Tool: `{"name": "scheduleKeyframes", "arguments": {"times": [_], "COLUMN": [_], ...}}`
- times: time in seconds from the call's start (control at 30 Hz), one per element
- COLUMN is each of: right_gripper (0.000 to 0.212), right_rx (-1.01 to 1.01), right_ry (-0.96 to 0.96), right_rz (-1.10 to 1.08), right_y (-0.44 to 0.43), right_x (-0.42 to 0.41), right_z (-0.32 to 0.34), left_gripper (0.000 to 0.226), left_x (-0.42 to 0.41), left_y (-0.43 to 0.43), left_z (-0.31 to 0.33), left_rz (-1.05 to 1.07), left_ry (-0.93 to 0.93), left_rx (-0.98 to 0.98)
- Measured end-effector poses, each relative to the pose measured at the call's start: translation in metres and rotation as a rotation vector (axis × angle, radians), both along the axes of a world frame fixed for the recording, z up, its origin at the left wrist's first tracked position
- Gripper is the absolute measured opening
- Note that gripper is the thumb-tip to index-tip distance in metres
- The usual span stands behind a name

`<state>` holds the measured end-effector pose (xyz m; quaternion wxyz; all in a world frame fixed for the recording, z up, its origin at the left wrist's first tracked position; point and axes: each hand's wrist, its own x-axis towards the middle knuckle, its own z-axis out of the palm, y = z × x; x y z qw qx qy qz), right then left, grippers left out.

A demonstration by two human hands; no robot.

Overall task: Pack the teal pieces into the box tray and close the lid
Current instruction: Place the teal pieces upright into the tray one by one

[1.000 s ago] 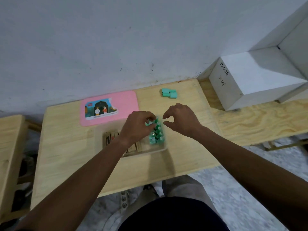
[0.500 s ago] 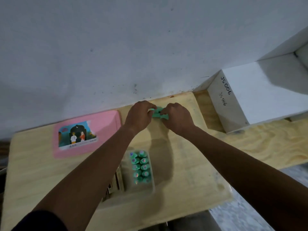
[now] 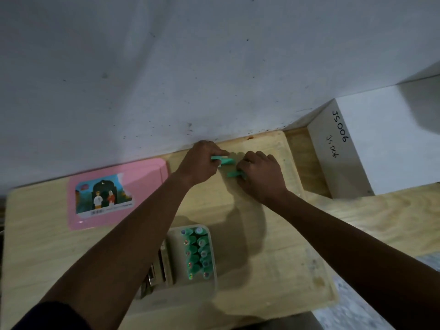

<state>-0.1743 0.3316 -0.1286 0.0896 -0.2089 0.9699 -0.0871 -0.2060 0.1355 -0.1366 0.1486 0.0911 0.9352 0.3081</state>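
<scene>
Left fingers: your fingers (image 3: 215,155) are curled round one teal piece (image 3: 223,160); its free end sticks out toward your other hand.
Right fingers: your fingers (image 3: 242,163) are bent under and pinch a second teal piece (image 3: 234,174), which lies low against the table (image 3: 273,258).
Gap between the two pieces: they sit just beside each other; you cannot tell from here whether they touch.
Left hand (image 3: 200,163): knuckles up, wrist straight, at the far edge of the table close to the wall (image 3: 190,67).
Right hand (image 3: 260,173): back of the hand up, a little nearer you than the left one.
Arms: both reach well forward. Your left forearm crosses over the left part of the tray, and a dark sleeve (image 3: 54,315) shows at the elbow end.
Tray (image 3: 213,277): clear, near you, between your forearms and well apart from both hands.
Packed pieces (image 3: 196,253): teal, standing on end in two rows in the tray's right compartment.
Left compartment: mostly hidden by your arm; its contents are not clear.
Lid (image 3: 142,170): pink, flat on the table, picture side up, to the left of your left hand and off the tray.
White box (image 3: 381,144): to the right of your right hand, with handwriting on its side.
</scene>
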Motion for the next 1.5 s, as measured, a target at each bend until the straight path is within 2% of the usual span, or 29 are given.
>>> {"name": "scheduleKeyframes", "arguments": {"times": [0.17,0.33,0.53,0.6,0.83,0.97,1.17,1.5], "right_gripper": [0.027,0.023,0.023,0.022,0.015,0.009,0.011,0.011], "right_rx": [0.029,0.112,0.060,0.004,-0.422,-0.663,-0.857,-0.732], "right_ry": [-0.038,-0.144,-0.220,-0.252,-0.272,-0.279,-0.328,-0.236], "right_rz": [0.019,0.043,-0.066,-0.156,-0.477,-0.530,-0.540,-0.443], "right_y": [0.008,0.002,0.004,0.003,-0.003,-0.008,-0.017,-0.032], "right_x": [-0.003,-0.005,0.003,0.008,0.051,0.088,0.136,0.185], "right_z": [0.004,0.015,0.018,0.021,0.045,0.067,0.095,0.127], "left_gripper": [0.035,0.030,0.028,0.028,0.021,0.015,0.017,0.024], "left_x": [0.003,0.000,0.017,0.027,0.084,0.124,0.177,0.229], "left_y": [0.013,0.026,0.020,0.013,-0.018,-0.029,-0.041,-0.055], "left_z": [0.012,0.019,0.029,0.034,0.072,0.101,0.124,0.137], "left_rz": [-0.038,-0.182,-0.248,-0.204,0.202,0.281,0.246,0.165], "left_ry": [0.059,0.132,0.244,0.262,0.204,0.111,0.113,0.194], "left_rx": [-0.159,-0.324,-0.417,-0.354,0.198,0.338,0.385,0.230]}}
